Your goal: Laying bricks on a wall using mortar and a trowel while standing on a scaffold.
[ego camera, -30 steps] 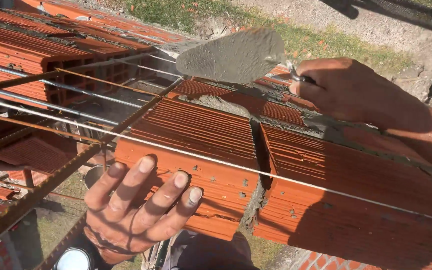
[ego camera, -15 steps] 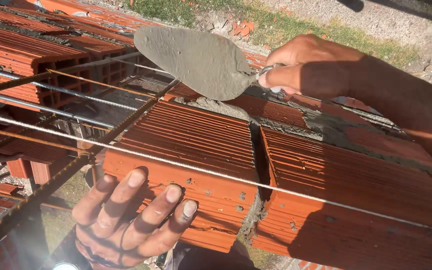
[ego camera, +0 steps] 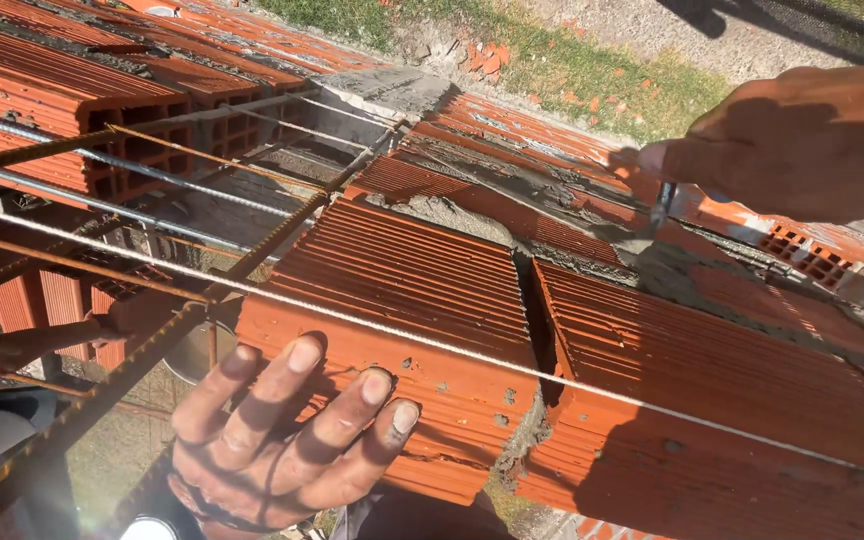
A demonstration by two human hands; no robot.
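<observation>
The left hand (ego camera: 287, 440) lay spread, fingers (ego camera: 304, 358) resting on the near face of a ribbed red brick (ego camera: 402, 300), under a taut white string (ego camera: 472, 352). The right hand (ego camera: 802, 145) gripped a trowel (ego camera: 660, 205), its tip down in grey mortar (ego camera: 592, 240) behind the brick. Rusty rebar (ego camera: 252, 250) crossed at left.

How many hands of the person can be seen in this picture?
2. The left hand is at the bottom, fingers spread on a ridged red clay block. The right hand is at the upper right, gripping a trowel handle.
</observation>
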